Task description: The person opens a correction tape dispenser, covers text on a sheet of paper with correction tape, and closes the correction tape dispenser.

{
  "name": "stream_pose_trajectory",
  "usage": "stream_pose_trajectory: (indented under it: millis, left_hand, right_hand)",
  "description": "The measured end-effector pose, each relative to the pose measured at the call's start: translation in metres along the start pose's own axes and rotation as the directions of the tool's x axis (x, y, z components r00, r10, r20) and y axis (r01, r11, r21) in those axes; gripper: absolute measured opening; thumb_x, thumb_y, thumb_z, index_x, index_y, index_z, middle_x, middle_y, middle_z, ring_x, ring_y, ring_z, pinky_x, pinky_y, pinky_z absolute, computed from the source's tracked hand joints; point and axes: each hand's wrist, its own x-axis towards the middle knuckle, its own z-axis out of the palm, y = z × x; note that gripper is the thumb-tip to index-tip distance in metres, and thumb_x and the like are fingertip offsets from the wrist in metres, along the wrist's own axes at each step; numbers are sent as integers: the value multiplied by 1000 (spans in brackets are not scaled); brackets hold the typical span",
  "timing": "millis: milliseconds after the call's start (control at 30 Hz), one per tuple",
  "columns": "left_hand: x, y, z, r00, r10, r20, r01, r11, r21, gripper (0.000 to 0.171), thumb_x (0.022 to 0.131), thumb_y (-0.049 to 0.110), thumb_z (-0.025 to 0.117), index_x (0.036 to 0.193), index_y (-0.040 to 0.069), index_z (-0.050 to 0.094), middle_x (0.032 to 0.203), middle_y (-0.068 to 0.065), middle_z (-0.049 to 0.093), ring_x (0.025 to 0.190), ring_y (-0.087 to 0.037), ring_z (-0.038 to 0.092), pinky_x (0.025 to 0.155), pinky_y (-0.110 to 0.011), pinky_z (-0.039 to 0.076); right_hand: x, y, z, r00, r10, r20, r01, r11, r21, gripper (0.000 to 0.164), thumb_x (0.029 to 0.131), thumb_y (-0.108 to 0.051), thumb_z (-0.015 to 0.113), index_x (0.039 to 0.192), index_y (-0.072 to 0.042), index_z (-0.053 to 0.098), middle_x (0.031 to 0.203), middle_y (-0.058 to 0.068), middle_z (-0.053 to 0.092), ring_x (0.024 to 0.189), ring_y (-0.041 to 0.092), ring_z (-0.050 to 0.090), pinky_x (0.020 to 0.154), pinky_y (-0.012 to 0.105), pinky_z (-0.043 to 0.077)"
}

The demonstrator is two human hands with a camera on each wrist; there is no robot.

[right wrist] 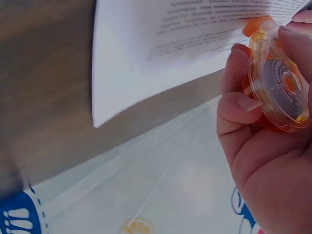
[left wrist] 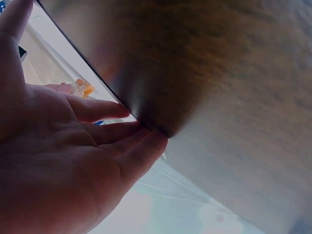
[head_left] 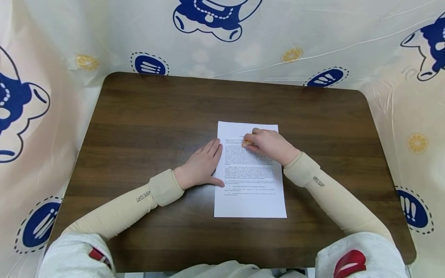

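Correction tape (right wrist: 280,90) sits in the right hand (head_left: 269,144), gripped between the thumb and curled fingers, its orange tip at the printed text; with the paper sheet (head_left: 250,206) taken as a clock dial in the head view, the tape is over the upper lines toward 12 o'clock, and the right hand at 1; at 9 o'clock the left hand (head_left: 201,165) lies released, fingers straight, thumb spread over the sheet's edge; cream sleeves (head_left: 128,206) run off toward 8 and 4 o'clock; brown table (head_left: 149,116) surrounds the sheet; beyond it, at 12, hangs a pale curtain (head_left: 226,58) with blue and orange prints.
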Motion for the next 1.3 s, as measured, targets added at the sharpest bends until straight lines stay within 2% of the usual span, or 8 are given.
stream_pose_trajectory:
  millis: [267, 667, 1300]
  left_hand:
    - [0, 0, -1, 1000, -7, 10, 7, 1000, 2, 126, 79, 73, 76, 160, -9, 25, 169, -29, 17, 156, -45, 22, 120, -55, 33]
    - [-1, 1, -2, 1000, 1, 2, -1, 1000, -1, 127, 79, 74, 76, 159, -11, 25, 169, -30, 18, 156, -45, 22, 121, -54, 33]
    - [1, 1, 0, 1000, 1, -9, -1, 1000, 10, 126, 78, 72, 78, 159, -11, 27, 168, -30, 20, 154, -46, 25, 120, -55, 33]
  right_hand:
    - [7, -5, -4, 999, -32, 17, 33, 997, -71, 14, 97, -21, 77, 106, -10, 75, 83, 7, 65, 65, 19, 55, 60, 29, 47]
    - [4, -1, -6, 999, 4, 46, -3, 1000, -19, 19, 96, -21, 78, 112, -9, 76, 88, 8, 67, 68, 19, 57, 62, 28, 48]
    - [-10, 11, -5, 998, 40, 51, -39, 999, -11, 25, 98, -24, 76, 117, -9, 75, 93, 8, 68, 69, 18, 58, 62, 29, 50]
